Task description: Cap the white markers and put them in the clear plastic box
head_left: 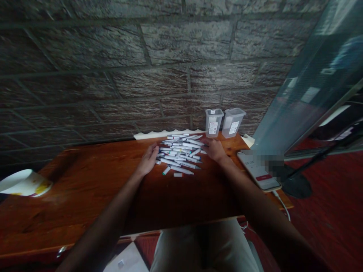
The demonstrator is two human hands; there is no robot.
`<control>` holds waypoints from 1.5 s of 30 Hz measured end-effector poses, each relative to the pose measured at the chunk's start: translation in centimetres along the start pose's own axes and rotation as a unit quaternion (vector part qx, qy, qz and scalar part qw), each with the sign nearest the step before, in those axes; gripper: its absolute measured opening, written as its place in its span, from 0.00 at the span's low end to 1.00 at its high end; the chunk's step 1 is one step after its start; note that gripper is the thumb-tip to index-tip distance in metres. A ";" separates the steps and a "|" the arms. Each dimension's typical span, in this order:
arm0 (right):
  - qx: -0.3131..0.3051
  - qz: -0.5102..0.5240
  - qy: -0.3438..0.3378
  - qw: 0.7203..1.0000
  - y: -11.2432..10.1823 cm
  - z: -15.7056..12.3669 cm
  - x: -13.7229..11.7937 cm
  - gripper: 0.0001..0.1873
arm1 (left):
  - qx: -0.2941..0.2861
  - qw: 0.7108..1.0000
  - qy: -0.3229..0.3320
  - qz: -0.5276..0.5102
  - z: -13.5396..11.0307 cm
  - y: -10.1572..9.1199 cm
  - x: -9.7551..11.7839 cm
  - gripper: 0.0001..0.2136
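Observation:
A loose pile of white markers (181,153) with coloured ends lies on the wooden table near the wall. My left hand (149,158) rests at the pile's left edge, its fingers slightly bent and touching the nearest markers. At the right edge is my right hand (214,148), with thumb and fingers apart against the marker ends; some fingertips are hard to make out. In front of the pile lie a short white cap (178,175) with an orange end and a green-ended piece (166,170).
Two clear plastic containers (214,122) with labels stand behind the pile, against the brick wall (164,83). To the right, a phone (262,173) with a cable lies at the table edge. A paper cup (27,183) lies tipped at the far left.

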State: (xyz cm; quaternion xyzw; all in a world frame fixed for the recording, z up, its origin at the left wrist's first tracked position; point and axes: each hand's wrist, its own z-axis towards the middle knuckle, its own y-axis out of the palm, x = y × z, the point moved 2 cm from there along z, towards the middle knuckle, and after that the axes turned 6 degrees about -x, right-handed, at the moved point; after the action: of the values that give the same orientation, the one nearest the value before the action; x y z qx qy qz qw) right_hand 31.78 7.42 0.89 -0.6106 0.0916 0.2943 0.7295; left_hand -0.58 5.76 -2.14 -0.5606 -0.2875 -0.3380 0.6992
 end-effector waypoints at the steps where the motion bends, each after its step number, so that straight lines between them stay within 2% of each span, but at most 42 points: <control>1: -0.001 0.002 0.002 1.000 -0.1 0.0 0.0 0.11 | -0.012 1.000 0.002 -0.005 -0.1 0.4 0.4 0.22; 7: -0.001 0.018 0.018 1.000 0.0 0.0 0.0 0.12 | -0.063 0.998 0.015 -0.024 -0.5 1.8 2.3 0.28; 14: 0.020 0.066 0.013 0.998 -0.4 -0.1 -0.4 0.12 | -0.102 0.993 0.032 -0.056 -1.2 3.1 3.1 0.34; 18: 0.044 0.102 0.018 0.994 -0.8 -0.3 -0.6 0.12 | -0.127 0.990 0.051 -0.034 -1.7 3.6 3.6 0.34; 20: 0.057 0.115 0.021 0.992 -0.9 -0.3 -0.6 0.11 | -0.113 0.992 0.061 -0.020 -1.9 3.3 3.9 0.33; 22: 0.064 0.135 0.018 0.989 -0.9 -0.2 -0.7 0.11 | -0.075 0.994 0.076 -0.010 -2.1 2.8 4.3 0.30; 26: 0.046 0.232 -0.039 0.971 -0.1 -0.3 -1.5 0.10 | 0.016 0.990 0.131 -0.042 -2.6 1.7 5.6 0.21; 29: 0.030 0.278 -0.075 0.957 0.7 -0.5 -2.3 0.12 | 0.052 0.969 0.126 -0.207 -2.5 1.2 6.1 0.17; 32: 0.035 0.304 -0.070 0.949 1.1 -0.5 -2.6 0.12 | 0.022 0.912 0.057 -0.406 -2.2 0.9 6.0 0.16; 34: 0.039 0.321 -0.057 0.945 1.3 -0.5 -2.4 0.12 | 0.002 0.878 0.025 -0.478 -2.2 0.7 5.9 0.17; 36: 0.041 0.347 -0.048 0.936 1.3 -0.3 -2.1 0.13 | 0.003 0.862 0.014 -0.507 -2.2 0.4 5.9 0.18; 40: 0.033 0.391 -0.051 0.919 1.3 -0.2 -1.8 0.15 | 0.018 0.852 0.000 -0.523 -2.3 0.2 6.2 0.20; 43: 0.026 0.399 -0.048 0.915 1.4 -0.2 -2.0 0.16 | 0.053 0.845 -0.014 -0.532 -2.2 0.0 6.2 0.19; 45: 0.019 0.406 -0.049 0.912 1.4 -0.3 -2.4 0.16 | 0.092 0.842 -0.025 -0.532 -2.1 -0.3 5.9 0.14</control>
State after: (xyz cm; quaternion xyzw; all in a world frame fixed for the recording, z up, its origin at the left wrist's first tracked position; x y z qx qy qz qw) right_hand 29.14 6.46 0.82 -0.4913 0.3010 0.5930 0.5625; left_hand 2.77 2.80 2.24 -0.2629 -0.5889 -0.6153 0.4532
